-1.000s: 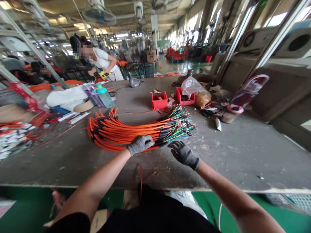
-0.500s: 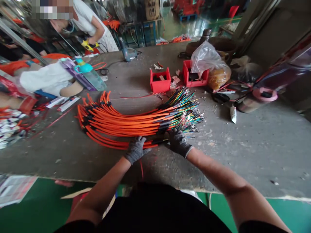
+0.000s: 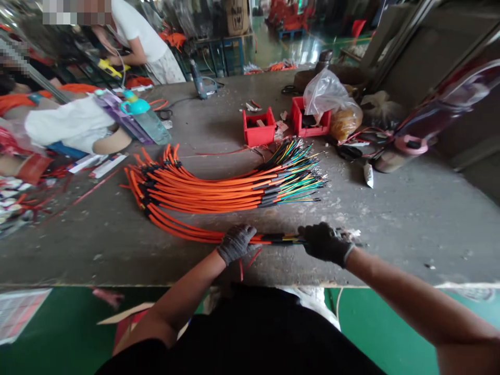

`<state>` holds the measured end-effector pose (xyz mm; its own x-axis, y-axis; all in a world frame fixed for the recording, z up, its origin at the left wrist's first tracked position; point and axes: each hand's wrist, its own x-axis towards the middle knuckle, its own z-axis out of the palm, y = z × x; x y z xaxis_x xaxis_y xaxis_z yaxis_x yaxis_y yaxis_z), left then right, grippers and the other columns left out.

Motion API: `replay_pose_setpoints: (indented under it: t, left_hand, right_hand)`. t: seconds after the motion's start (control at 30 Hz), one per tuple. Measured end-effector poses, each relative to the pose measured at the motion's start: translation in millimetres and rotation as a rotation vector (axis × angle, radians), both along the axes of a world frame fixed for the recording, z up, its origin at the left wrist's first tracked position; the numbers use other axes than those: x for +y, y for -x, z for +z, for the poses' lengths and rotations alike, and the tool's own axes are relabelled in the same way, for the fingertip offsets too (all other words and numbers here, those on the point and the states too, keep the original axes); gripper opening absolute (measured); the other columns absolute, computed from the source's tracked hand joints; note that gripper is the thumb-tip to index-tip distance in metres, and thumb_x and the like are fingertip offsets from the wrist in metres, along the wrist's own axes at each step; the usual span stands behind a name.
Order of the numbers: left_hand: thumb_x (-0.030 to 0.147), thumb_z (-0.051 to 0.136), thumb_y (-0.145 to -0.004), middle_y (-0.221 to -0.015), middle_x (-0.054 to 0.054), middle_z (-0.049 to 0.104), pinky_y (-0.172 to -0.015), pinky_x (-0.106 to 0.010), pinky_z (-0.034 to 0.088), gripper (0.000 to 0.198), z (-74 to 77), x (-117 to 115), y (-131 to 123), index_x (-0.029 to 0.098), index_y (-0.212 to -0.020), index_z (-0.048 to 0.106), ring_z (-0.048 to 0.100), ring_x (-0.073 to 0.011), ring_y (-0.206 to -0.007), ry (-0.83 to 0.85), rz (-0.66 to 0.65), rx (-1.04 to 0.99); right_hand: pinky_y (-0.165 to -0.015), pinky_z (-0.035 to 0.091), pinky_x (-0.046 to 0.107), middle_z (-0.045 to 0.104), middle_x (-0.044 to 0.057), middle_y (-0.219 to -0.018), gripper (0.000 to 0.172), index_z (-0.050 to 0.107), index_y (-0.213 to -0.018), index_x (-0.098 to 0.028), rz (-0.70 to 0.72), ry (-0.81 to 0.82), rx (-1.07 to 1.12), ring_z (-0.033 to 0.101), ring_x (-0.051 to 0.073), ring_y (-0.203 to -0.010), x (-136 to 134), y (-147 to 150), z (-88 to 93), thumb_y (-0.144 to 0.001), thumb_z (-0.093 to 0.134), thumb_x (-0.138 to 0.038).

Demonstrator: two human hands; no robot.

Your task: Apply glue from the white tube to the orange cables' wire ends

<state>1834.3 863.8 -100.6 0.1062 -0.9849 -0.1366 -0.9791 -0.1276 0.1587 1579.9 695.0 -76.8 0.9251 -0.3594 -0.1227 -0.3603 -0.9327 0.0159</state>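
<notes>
Both hands wear grey knit gloves. My left hand (image 3: 237, 244) is closed around a small group of orange cables (image 3: 187, 233) at the near side of the bench. A red tie or string (image 3: 247, 264) sticks out below that hand. Farther right, my right hand (image 3: 326, 242) is closed on the thin coloured wires at the ends of the same cables, past their black sleeves (image 3: 282, 238). Wire tips show beyond the fist. Behind lies a larger curved bundle of orange cables (image 3: 211, 195), its stripped coloured wires (image 3: 299, 174) fanned out at the right.
Two red bins (image 3: 259, 126) stand behind the bundle, with a plastic bag (image 3: 326, 99) over one. A pink-lidded cup (image 3: 402, 153) is at right. A turquoise-topped bottle (image 3: 146, 120) and white cloth (image 3: 72, 125) lie left. Across the bench a person (image 3: 140, 41) holds a yellow tool.
The small group of cables has been drawn toward me, apart from the main bundle. My right hand has slid rightward onto the wire ends, and my left hand has shifted slightly right.
</notes>
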Motion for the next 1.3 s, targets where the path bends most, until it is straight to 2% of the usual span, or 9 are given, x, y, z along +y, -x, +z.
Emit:
replay_pose_setpoints:
  t: [0.2,0.3,0.37,0.47,0.57,0.7,0.93,1.1,1.3]
  left_hand:
    - [0.050,0.073,-0.092,-0.107,-0.006,0.076,-0.089,-0.033,0.057,0.038,24.8,-6,-31,0.021,-0.116,0.070,0.072,-0.0228,-0.096,0.180,-0.124,0.233]
    - [0.052,0.064,-0.098,-0.121,-0.012,0.072,-0.107,-0.039,0.053,0.041,52.9,-42,-49,0.018,-0.120,0.069,0.067,-0.0275,-0.117,0.446,-0.076,0.137]
    - [0.053,0.066,-0.095,-0.138,-0.017,0.065,-0.118,-0.043,0.046,0.052,70.9,-74,-61,0.015,-0.130,0.066,0.060,-0.0317,-0.133,0.487,-0.017,0.004]
    - [0.060,0.074,-0.087,-0.152,-0.023,0.055,-0.119,-0.045,0.043,0.084,87.7,-118,-77,0.010,-0.150,0.050,0.054,-0.0366,-0.142,0.270,0.125,-0.140]
    - [0.069,0.073,-0.083,-0.142,-0.023,0.063,-0.108,-0.040,0.051,0.091,90.3,-139,-84,0.009,-0.149,0.051,0.064,-0.0359,-0.129,0.002,0.126,-0.175]
    - [0.070,0.082,-0.073,-0.138,-0.025,0.063,-0.109,-0.041,0.049,0.096,84.2,-131,-82,0.007,-0.141,0.056,0.064,-0.0380,-0.127,-0.011,0.100,-0.243]
    - [0.069,0.075,-0.081,-0.131,-0.026,0.069,-0.105,-0.042,0.052,0.085,91.0,-117,-84,0.005,-0.134,0.059,0.068,-0.0391,-0.121,-0.063,0.110,-0.309]
    - [0.060,0.066,-0.090,-0.121,-0.020,0.076,-0.097,-0.040,0.056,0.065,100.4,-93,-84,0.010,-0.132,0.064,0.073,-0.0373,-0.115,-0.127,0.100,-0.324]
    - [0.058,0.062,-0.093,-0.123,-0.021,0.074,-0.099,-0.044,0.055,0.060,88.4,-43,-79,0.012,-0.132,0.065,0.072,-0.0377,-0.115,-0.117,0.084,-0.366]
  right_hand:
    - [-0.084,0.049,0.049,0.076,0.021,-0.103,0.041,0.076,-0.121,-0.013,-0.089,0.057,-0.089,0.067,0.032,-0.089,-19,-1,0.8,-0.098,0.041,-0.017]
    - [-0.108,0.040,0.060,0.072,0.022,-0.127,0.043,0.072,-0.131,-0.012,-0.108,0.054,-0.141,0.062,0.036,-0.118,-44,-20,0.5,-0.093,0.051,-0.018]
    - [-0.121,0.026,0.063,0.060,0.019,-0.150,0.062,0.060,-0.149,-0.018,-0.027,0.016,-0.181,0.048,0.039,-0.140,-46,-34,-3.6,-0.089,0.064,-0.032]
    - [-0.124,0.019,0.065,0.040,0.020,-0.168,0.097,0.041,-0.163,-0.020,0.127,-0.099,-0.233,0.033,0.043,-0.153,-31,-59,-19.2,-0.081,0.074,-0.059]
    - [-0.123,0.021,0.066,0.034,0.026,-0.170,0.115,0.037,-0.165,-0.015,0.105,-0.164,-0.249,0.031,0.046,-0.154,-19,-81,-40.7,-0.074,0.077,-0.072]
    - [-0.124,0.024,0.060,0.040,0.024,-0.167,0.120,0.043,-0.162,-0.014,0.061,-0.156,-0.304,0.036,0.044,-0.151,-24,-92,-57.4,-0.068,0.079,-0.079]
    - [-0.107,0.043,0.057,0.050,0.026,-0.154,0.116,0.054,-0.154,-0.014,-0.004,-0.118,-0.367,0.052,0.043,-0.127,-30,-85,-56.1,-0.066,0.078,-0.084]
    - [-0.104,0.047,0.053,0.060,0.022,-0.142,0.090,0.061,-0.147,-0.015,0.027,-0.110,-0.383,0.054,0.039,-0.121,-20,-64,-60.6,-0.078,0.075,-0.072]
    - [-0.096,0.048,0.050,0.066,0.024,-0.132,0.071,0.061,-0.146,-0.012,0.067,-0.098,-0.328,0.059,0.037,-0.114,-16,-50,-64.7,-0.093,0.063,-0.059]
